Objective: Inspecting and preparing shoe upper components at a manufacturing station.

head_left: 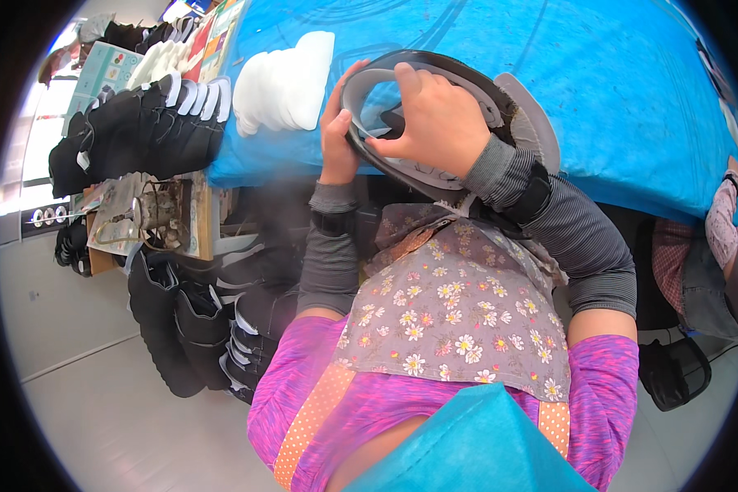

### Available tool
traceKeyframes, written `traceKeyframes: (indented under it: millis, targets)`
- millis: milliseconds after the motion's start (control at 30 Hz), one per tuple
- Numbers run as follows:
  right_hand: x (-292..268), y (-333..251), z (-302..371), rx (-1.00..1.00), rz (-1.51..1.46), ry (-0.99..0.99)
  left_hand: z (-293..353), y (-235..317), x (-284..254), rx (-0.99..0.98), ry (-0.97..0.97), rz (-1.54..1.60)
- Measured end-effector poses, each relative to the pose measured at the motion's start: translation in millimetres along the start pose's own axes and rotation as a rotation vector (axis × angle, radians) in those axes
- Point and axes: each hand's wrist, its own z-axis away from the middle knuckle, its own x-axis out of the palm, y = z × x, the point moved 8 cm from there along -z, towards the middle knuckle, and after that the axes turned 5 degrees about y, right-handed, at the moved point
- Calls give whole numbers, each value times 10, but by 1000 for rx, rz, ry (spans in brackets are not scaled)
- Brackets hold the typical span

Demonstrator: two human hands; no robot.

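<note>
At the table's near edge I hold a black shoe upper [442, 61], its opening turned up and pale lining showing inside. My left hand [338, 139] is closed round its left rim, thumb on the near side and fingers behind. My right hand [442, 119] reaches over the opening, thumb and index finger spread across a curved white liner [361, 88] and gripping its edges. The other right fingers are curled, and what lies under the palm is hidden. A pale grey rounded piece [535, 123] shows just right of the upper, beside my right wrist.
A stack of white insoles [283, 86] lies left of my hands on the blue-covered table [606, 90]. Black uppers [147, 131] are piled farther left. More black uppers [197, 320] hang below, near a metal machine [156, 213]. Another person's arm [723, 217] is at far right.
</note>
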Motion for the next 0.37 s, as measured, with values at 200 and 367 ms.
traceKeyframes:
  millis: [200,367]
  targets:
    - [9,5,28,-11,27,-37,-91,287,-83,-18,-34,-354]
    - [33,-45,37,-38,34,-78,-217,372,-93,-170,-147,-903]
